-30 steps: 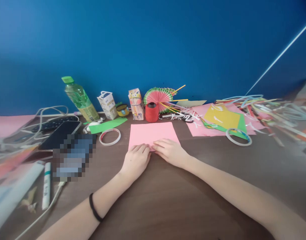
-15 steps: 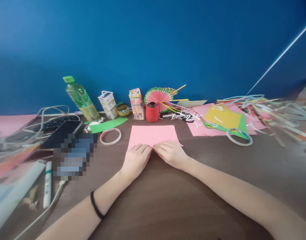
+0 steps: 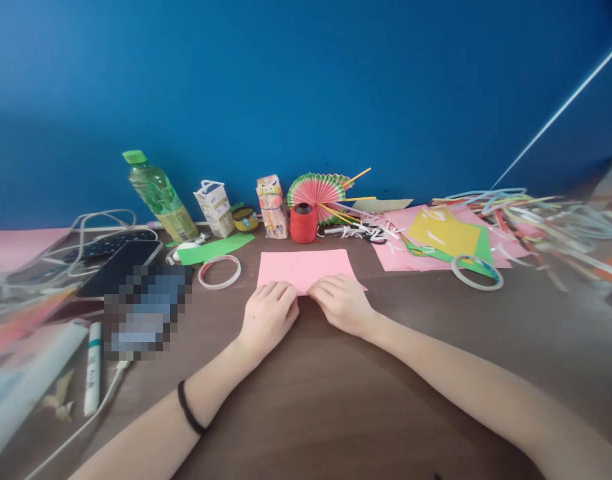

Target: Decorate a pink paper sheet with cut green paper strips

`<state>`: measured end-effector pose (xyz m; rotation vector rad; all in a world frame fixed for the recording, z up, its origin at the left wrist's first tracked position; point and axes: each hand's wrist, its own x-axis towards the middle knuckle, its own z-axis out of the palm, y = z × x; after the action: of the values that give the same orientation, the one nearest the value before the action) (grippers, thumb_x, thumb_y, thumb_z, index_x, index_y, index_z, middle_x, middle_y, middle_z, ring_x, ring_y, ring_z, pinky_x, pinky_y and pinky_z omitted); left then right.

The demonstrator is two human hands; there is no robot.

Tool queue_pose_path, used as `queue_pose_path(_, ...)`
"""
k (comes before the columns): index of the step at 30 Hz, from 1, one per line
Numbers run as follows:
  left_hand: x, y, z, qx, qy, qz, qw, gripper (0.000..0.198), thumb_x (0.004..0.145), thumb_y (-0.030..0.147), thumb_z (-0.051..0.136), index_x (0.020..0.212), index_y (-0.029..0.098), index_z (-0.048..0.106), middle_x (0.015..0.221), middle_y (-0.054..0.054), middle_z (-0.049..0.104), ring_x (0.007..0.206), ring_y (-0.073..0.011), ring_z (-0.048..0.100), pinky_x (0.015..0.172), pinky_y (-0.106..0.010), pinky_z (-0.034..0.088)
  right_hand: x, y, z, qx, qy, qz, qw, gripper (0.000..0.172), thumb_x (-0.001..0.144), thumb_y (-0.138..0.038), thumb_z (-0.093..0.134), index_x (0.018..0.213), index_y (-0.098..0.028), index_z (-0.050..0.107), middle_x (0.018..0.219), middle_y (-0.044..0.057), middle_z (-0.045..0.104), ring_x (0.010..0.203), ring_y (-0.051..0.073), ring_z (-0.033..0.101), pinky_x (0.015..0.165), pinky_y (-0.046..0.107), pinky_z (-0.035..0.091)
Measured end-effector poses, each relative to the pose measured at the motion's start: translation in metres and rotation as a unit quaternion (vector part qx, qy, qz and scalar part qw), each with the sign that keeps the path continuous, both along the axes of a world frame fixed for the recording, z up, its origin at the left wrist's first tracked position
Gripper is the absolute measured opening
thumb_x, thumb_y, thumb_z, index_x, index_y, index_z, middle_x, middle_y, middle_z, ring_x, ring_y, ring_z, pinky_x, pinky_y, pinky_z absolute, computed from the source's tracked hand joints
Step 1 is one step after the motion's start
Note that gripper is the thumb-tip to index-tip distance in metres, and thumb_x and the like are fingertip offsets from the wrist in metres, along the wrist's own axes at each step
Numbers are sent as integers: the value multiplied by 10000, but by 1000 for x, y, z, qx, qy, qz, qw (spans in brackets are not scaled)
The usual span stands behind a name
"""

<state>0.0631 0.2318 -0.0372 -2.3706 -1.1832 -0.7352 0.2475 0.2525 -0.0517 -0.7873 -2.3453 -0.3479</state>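
Note:
A sheet of pink paper (image 3: 306, 268) lies on the brown table in front of me. Its near edge is between both hands. My left hand (image 3: 270, 312) has its fingers curled over the near left part of that edge. On the near right part, my right hand (image 3: 342, 303) pinches the paper with bent fingers. A small gap separates the two hands, and a strip of the pink edge shows in it. Thumbs and fingertips are mostly hidden under the knuckles.
Behind the paper stand a red spool (image 3: 303, 224), a pleated paper fan (image 3: 316, 193), small cartons (image 3: 273, 208) and a green-capped bottle (image 3: 161, 203). Tape rolls (image 3: 219, 273) lie left and right. Phones, cables and a marker (image 3: 93, 370) are at left; coloured papers (image 3: 443, 233) at right.
My left hand has shifted slightly left along the near edge, widening the gap between the hands. My right hand stays nearly in place on the paper.

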Motion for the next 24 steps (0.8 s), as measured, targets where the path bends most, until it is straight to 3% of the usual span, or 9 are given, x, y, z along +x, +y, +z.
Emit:
queue_pose_path(18,-19,16,7,16,46,59,997,128,837,140,462,742,181,538,725,-40,607,675,-191,535,636,-303,396,13,16,1,16,32,-9,999,203,876,-134,432,777,-147,609,765,68,667,790,159,579,768,296,353)
queue_pose_path(24,-24,21,7,32,23,112,993,107,831,152,459,756,193,522,742,-47,627,684,-217,551,622,-324,396,13,19,-1,23,27,-22,999,186,863,-125,447,781,-149,613,781,70,664,818,169,564,775,300,343)
